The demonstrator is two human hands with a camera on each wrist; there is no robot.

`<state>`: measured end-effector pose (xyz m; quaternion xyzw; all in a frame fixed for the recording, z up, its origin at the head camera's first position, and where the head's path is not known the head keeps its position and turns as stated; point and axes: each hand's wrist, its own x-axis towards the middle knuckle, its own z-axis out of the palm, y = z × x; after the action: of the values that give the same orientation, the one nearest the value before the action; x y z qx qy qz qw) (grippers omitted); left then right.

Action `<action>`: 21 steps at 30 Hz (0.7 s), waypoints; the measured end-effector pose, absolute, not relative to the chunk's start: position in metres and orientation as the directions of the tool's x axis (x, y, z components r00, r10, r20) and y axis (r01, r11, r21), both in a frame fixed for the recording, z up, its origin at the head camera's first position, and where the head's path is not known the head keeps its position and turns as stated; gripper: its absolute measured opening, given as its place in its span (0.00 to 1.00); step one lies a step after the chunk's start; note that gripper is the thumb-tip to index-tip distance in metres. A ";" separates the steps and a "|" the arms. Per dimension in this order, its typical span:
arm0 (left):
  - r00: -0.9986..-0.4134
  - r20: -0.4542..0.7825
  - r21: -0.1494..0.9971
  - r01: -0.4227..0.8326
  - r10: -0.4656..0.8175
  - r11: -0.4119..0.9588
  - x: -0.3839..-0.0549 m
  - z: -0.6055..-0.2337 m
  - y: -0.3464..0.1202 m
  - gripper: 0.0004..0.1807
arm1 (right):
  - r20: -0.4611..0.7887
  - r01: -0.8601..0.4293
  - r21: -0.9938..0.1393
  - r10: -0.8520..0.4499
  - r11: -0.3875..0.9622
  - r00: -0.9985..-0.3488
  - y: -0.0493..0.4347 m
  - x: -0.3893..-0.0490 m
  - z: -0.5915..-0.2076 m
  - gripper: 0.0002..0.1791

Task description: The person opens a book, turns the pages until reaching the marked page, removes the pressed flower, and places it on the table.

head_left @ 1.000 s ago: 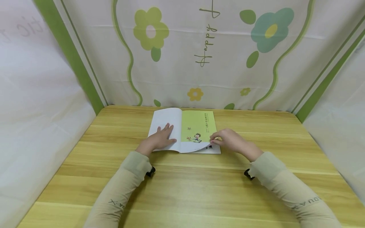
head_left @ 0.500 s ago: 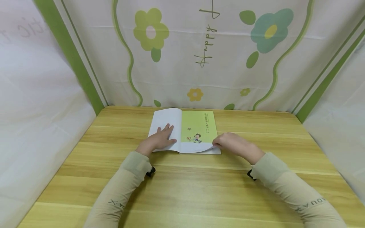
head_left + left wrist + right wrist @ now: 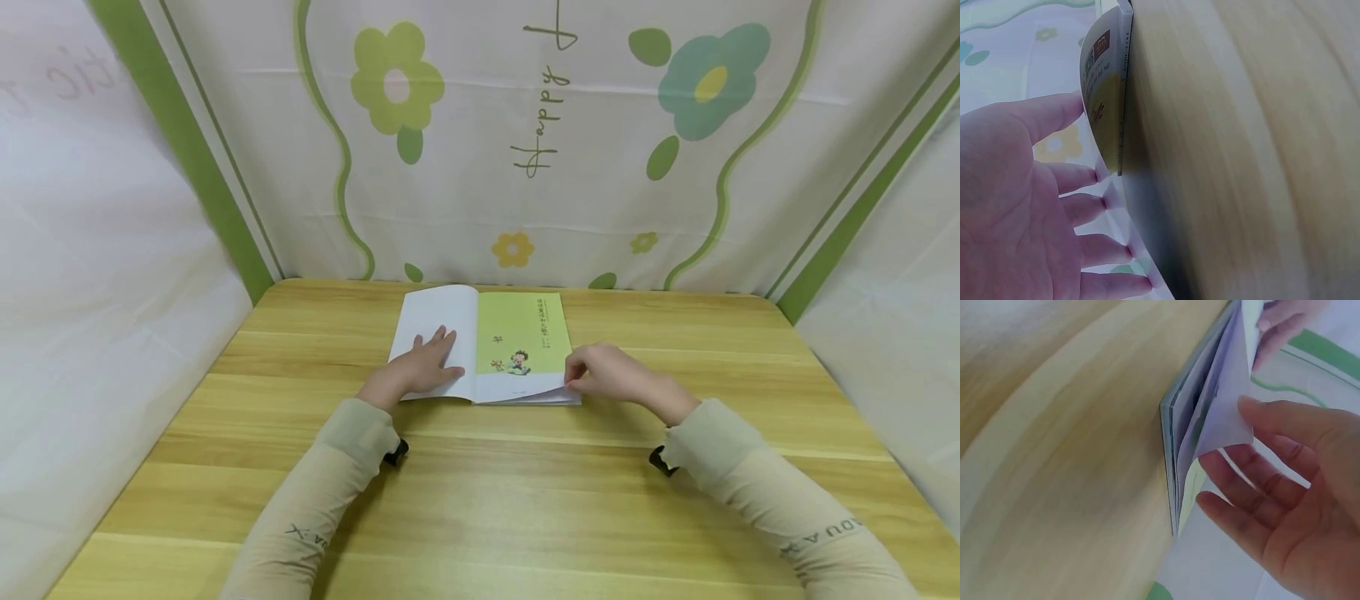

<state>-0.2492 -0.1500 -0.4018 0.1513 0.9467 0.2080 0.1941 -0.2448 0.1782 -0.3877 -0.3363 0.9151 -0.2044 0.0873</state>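
Observation:
A thin picture book [image 3: 517,329] lies open near the back of the table, its left side plain white and its right page green with a drawn child and a column of characters. My left hand [image 3: 420,367] rests on the white side, fingers spread straight, thumb toward the fold; the left wrist view has these fingers [image 3: 1088,209] against the sheet's edge. At the lower right corner, my right hand [image 3: 611,372] pinches a page. Close up in the right wrist view, thumb and fingers hold the lifted page [image 3: 1229,415], which curves away from the leaves beneath.
The wooden table [image 3: 510,508] extends in front of the book and to both sides. Behind it hangs a white cloth [image 3: 465,192] printed with flowers, and similar cloth walls stand at left and right. Both forearms wear beige sleeves with dark bands at the wrists.
My right hand has shifted slightly right with the page's corner, which half a second ago sat a little more left. My left hand stays where it was.

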 end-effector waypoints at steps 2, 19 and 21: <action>-0.878 -0.305 0.451 0.209 0.369 0.868 -0.249 -0.402 -0.150 0.42 | -0.009 -0.575 -0.419 -0.637 0.702 -0.771 0.178 -0.245 -0.388 0.08; -0.880 -0.297 0.456 0.211 0.371 0.865 -0.248 -0.401 -0.150 0.42 | 0.244 -0.520 -0.440 -0.460 0.732 -0.854 0.167 -0.243 -0.391 0.28; -0.881 -0.300 0.463 0.202 0.367 0.863 -0.247 -0.401 -0.150 0.42 | 0.251 -0.509 -0.504 -0.445 0.698 -0.860 0.162 -0.243 -0.391 0.31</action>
<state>-0.2468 -0.1504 -0.4006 0.1504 0.9458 0.2139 0.1925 -0.2427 0.1617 -0.3909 -0.2593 0.9198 -0.2896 -0.0546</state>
